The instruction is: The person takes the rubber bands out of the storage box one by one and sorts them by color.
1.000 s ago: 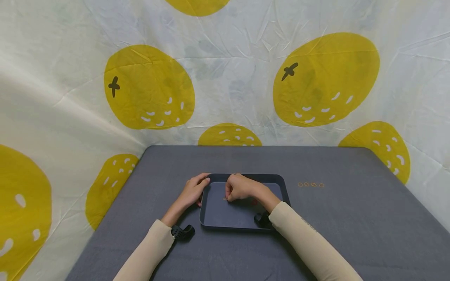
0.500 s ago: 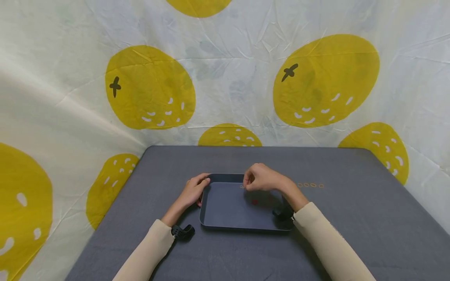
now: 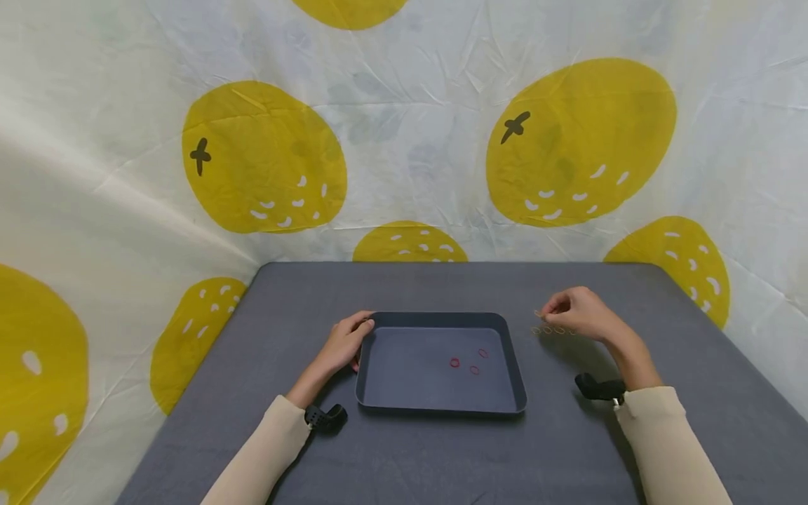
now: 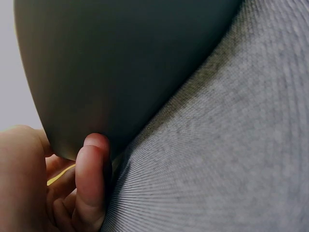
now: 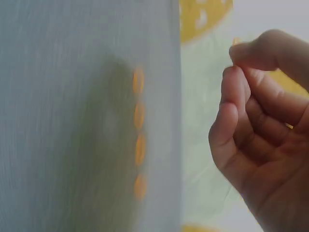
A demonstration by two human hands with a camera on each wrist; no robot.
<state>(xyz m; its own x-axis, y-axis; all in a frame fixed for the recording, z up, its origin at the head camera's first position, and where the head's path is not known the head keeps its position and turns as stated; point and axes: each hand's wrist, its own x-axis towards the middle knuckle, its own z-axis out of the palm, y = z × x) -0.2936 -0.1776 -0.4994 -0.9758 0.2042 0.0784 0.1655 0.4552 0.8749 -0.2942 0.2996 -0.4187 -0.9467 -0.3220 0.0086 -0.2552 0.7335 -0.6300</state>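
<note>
My left hand (image 3: pixel 344 342) grips the left rim of a dark grey rectangular tray (image 3: pixel 440 410); in the left wrist view its fingertips (image 4: pixel 91 169) bear against the tray's outer wall. To the right of the tray, my right hand (image 3: pixel 583 313) pinches a small yellow-orange rubber band (image 5: pixel 235 42) between thumb and forefinger, raised off the table. Below that hand, several orange rubber bands (image 5: pixel 139 116) lie in a straight row on the cloth. Inside the tray are small red rubber bands (image 3: pixel 454 362), loosely grouped right of its middle.
A grey cloth (image 3: pixel 404 456) covers the table. Behind it hangs a white curtain (image 3: pixel 416 154) printed with large yellow fruits. Each wrist wears a black camera mount (image 3: pixel 600 387).
My right hand has lifted the yellow-orange band out of the tray and carried it rightward, over the row of orange bands. The red bands are now uncovered. My left hand stays on the tray.
</note>
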